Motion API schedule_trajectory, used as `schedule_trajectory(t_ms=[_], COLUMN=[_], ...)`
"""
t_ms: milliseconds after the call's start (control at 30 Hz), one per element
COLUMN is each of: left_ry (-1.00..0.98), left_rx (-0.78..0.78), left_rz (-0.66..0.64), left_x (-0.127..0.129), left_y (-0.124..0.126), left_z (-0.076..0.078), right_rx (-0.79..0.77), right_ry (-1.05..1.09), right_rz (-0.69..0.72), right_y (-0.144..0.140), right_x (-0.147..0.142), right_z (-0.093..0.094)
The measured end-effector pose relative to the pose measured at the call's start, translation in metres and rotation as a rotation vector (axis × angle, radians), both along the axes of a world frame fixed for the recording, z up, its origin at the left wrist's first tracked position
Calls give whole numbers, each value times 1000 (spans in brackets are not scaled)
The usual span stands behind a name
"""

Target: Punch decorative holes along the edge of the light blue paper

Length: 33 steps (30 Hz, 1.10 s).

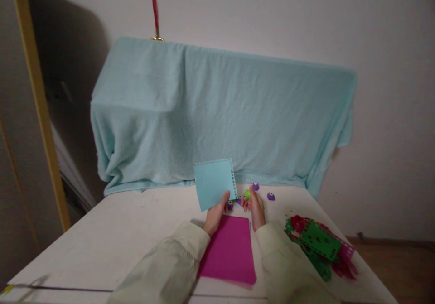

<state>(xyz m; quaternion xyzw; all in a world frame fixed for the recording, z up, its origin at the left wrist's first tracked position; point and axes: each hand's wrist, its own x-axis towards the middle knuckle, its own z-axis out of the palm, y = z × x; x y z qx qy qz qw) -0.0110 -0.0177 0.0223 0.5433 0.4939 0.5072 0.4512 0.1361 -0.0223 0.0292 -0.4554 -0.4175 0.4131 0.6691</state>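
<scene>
The left hand (215,215) pinches the lower corner of a light blue paper sheet (214,182) (two of its edges carry a punched border), holding it upright above the white table (118,231). Just to its right, the right hand (256,209) closes its fingers on a small green paper punch (247,194). Purple punches (271,196) sit just beyond the right hand. A magenta sheet (229,249) lies below both hands. Punched green and red papers (319,243) are piled to the right of the right wrist.
</scene>
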Motion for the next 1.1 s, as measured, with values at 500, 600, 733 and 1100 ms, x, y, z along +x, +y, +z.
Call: schedule_trajectory(t_ms=[500, 600, 733, 1100], left_ry=[-4, 25, 60, 33], left_rx=[0, -6, -19, 5], left_rz=[2, -2, -16, 0], left_x=[0, 0, 0, 0], left_y=[-3, -3, -4, -4], left_z=[4, 6, 7, 6], right_rx=[-112, -123, -111, -141], right_ry=[64, 66, 68, 127], right_rz=[-4, 2, 14, -18], right_y=[8, 7, 7, 9], right_x=[7, 7, 8, 9], right_z=[-11, -9, -9, -14])
